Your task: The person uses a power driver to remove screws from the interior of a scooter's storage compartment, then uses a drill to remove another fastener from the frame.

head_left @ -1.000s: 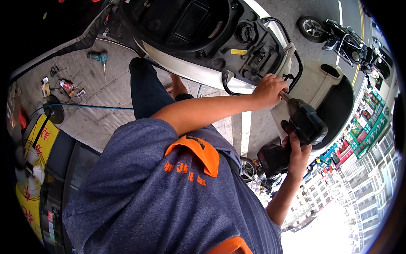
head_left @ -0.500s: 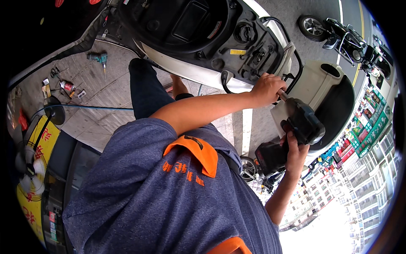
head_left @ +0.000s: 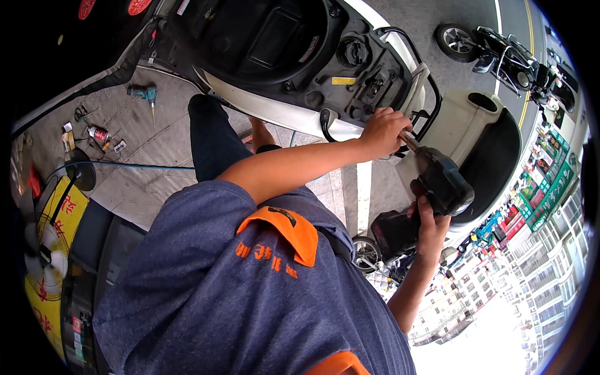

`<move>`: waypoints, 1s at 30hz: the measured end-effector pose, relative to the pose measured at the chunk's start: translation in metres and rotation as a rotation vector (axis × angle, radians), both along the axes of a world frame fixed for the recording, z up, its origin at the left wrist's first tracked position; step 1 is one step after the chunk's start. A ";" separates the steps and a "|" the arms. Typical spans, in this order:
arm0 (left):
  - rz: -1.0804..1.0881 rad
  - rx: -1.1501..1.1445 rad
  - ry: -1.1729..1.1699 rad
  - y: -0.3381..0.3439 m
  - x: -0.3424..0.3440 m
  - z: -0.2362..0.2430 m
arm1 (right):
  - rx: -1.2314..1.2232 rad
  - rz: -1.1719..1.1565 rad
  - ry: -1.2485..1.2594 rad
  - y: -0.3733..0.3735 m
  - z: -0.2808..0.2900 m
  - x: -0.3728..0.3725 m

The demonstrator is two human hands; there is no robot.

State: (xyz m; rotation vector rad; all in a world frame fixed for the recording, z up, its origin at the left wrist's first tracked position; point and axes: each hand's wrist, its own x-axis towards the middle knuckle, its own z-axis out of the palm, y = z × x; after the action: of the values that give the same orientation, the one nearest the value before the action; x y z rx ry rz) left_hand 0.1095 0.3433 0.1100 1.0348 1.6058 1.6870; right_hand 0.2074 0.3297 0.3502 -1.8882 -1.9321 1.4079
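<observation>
Lying on the pavement at far left, a teal drill (head_left: 145, 95) goes unused. The left hand (head_left: 382, 131) closes around the bit at the scooter's (head_left: 294, 112) rear rack; the black power driver (head_left: 437, 184) slants down-right from it, gripped by the right hand (head_left: 430, 226).

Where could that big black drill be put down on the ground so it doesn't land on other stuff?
Bare paving lies between the teal drill and the blue hose. It is crowded farther left, around the spray can and small tools. Both hands are busy: left hand at the scooter's rear, right hand gripping the black power driver.
</observation>
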 end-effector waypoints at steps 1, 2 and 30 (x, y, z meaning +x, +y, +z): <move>-0.006 0.020 -0.006 0.000 0.000 0.001 | 0.003 0.044 -0.013 0.000 0.001 0.001; -0.018 0.040 -0.013 0.000 0.000 0.002 | 0.012 0.073 -0.025 0.000 0.001 0.003; 0.045 0.016 0.062 0.107 -0.024 0.002 | 0.106 -0.164 0.264 0.046 -0.026 -0.025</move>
State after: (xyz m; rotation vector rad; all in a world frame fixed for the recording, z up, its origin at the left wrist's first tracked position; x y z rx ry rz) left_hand 0.0857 0.4508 0.1118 1.0761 1.6690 1.7145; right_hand 0.1824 0.3756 0.3239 -1.6747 -1.6557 1.3963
